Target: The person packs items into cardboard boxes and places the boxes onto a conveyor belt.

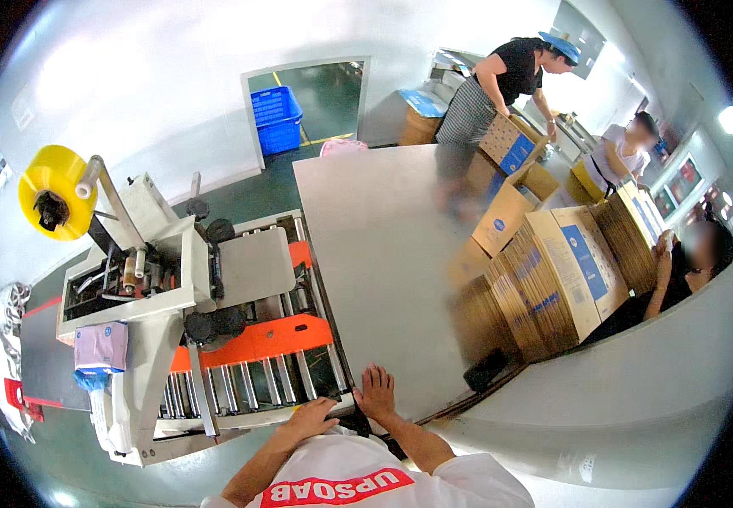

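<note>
My left hand (309, 418) rests at the near corner of the roller conveyor (248, 385), its fingers stretched out and holding nothing. Beside it, my right hand (375, 394) lies flat with spread fingers on the near left corner of the steel table (375, 245). The conveyor belongs to a carton sealing machine (151, 279) on my left. It has orange side guides (273, 339) and a big yellow roll of packing tape (52, 190) on top. No carton sits on the rollers.
Stacked flat cartons (536, 279) lean along the table's right side, near a dark object (485, 370). At the far right a person in a blue cap (510, 85) handles an open carton (510, 144); two more people are nearby. A blue crate (276, 118) stands in the doorway.
</note>
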A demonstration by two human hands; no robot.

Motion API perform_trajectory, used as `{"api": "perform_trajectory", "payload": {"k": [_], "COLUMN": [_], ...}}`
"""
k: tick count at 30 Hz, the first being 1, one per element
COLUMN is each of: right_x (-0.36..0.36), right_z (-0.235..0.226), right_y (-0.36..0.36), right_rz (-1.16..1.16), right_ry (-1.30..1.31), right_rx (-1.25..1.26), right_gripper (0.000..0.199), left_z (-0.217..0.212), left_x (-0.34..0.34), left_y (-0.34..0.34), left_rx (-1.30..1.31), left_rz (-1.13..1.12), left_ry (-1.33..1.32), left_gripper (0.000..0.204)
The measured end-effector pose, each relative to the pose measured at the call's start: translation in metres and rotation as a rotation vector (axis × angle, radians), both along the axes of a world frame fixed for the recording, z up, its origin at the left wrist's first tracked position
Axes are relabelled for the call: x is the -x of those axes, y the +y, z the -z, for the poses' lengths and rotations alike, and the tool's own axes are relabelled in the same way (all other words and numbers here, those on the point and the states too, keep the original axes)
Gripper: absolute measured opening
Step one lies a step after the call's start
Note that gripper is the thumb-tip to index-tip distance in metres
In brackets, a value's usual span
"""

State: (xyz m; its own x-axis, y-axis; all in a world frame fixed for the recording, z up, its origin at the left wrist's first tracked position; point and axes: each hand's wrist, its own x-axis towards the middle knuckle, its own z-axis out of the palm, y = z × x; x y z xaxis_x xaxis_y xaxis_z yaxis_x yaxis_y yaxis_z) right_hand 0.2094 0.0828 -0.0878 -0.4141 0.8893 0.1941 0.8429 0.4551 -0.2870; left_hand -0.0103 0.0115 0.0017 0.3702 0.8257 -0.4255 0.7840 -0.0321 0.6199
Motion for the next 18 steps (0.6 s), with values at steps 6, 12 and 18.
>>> {"api": "perform_trajectory", "payload": {"k": [6, 12, 18], "right_x": [-0.009, -0.077, -0.119], "right_z": [-0.009, -0.092, -0.221], "right_y": [0.094, 0.286, 0.419], "right_rz": [0.067, 0.307, 0.445], "right_ry": [0.161, -0.113, -0.352], "right_rx": [0.132, -0.091, -0.121], "right_gripper": [0.049, 0.061, 0.051], "left_z": [0.001, -0.032, 0.013], "left_x": [0.006, 0.012, 0.044], "left_y": [0.004, 0.021, 0.002], "left_rx": [-0.044, -0.035, -0.087], "left_rz": [-0.014, -0.028, -0.183], "left_ry": [-0.031, -0.016, -0.008], "left_gripper": [0.057, 0.058, 0.057]}}
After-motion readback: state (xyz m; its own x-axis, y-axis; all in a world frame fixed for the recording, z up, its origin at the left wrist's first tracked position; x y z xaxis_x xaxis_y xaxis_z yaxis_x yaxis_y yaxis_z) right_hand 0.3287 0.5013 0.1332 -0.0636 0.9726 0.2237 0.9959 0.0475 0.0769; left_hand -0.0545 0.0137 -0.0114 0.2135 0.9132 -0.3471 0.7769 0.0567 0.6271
